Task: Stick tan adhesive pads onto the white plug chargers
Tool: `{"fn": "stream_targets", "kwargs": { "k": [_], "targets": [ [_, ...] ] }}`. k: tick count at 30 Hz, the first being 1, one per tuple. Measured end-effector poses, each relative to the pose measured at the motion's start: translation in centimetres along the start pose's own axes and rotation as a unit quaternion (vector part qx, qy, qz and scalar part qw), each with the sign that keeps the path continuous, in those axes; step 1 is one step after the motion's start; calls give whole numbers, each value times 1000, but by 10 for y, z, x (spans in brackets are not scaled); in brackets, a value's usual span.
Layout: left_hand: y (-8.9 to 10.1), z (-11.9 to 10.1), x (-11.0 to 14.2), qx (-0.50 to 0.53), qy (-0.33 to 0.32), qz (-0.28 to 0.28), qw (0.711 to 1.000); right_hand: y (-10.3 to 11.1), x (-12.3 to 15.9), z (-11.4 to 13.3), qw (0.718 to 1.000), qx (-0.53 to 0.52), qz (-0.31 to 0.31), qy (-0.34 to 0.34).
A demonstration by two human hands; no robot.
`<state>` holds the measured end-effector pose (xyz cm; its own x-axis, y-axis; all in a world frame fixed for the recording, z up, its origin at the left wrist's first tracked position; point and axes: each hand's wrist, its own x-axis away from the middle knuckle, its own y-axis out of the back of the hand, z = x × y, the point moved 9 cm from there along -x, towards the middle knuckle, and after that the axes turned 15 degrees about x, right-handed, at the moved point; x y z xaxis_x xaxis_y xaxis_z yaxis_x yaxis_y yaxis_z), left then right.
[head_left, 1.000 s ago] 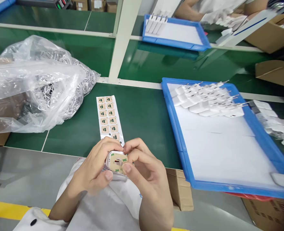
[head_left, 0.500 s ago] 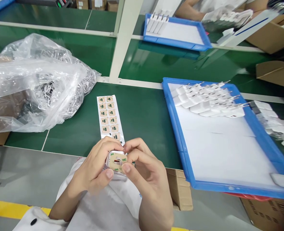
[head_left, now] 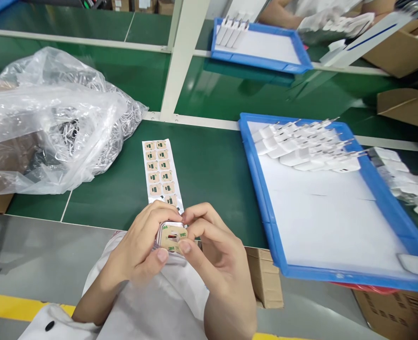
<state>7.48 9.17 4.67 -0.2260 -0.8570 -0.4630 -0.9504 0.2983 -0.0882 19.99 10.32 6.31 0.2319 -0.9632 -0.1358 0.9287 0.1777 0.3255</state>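
The grip of the left hand (head_left: pixel 138 250) is closed around a rounded white piece (head_left: pixel 160 234) at lower centre of the frame; the right hand (head_left: pixel 226 255) closes its thumb and forefinger on the right edge, by a tan sticker (head_left: pixel 166 242) printed 3M; this looks like fine fingertip work at the sticker's edge; the next move seems to call for a steady left hold and light right pressure; just above, a sheet of stickers (head_left: pixel 164 177) lies on the green counter (head_left: pixel 216 174); a blue tray (head_left: pixel 266 215) holding white plugs (head_left: pixel 301 146) sits at right
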Motion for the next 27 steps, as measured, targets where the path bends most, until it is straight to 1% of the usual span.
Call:
{"fn": "stream_targets", "kwargs": {
  "k": [4,10,16,20,27],
  "targets": [
    [-1,-1,0,-3,-2,1,1000,0,1,-3,1000,4,-3,-10],
    [-1,-2,-1,-7,-7,-3,1000,-1,1,-4,1000,9,-5,-7],
    [-1,-2,0,-11,-24,-13,1000,1,1,-4,999,18,-18,-29],
    [-1,-2,1,-17,-36,-18,999,2,1,-3,999,27,-24,-23],
    [0,0,1,-31,-35,-27,999,3,2,2,997,61,-36,-5]
  ]
}}
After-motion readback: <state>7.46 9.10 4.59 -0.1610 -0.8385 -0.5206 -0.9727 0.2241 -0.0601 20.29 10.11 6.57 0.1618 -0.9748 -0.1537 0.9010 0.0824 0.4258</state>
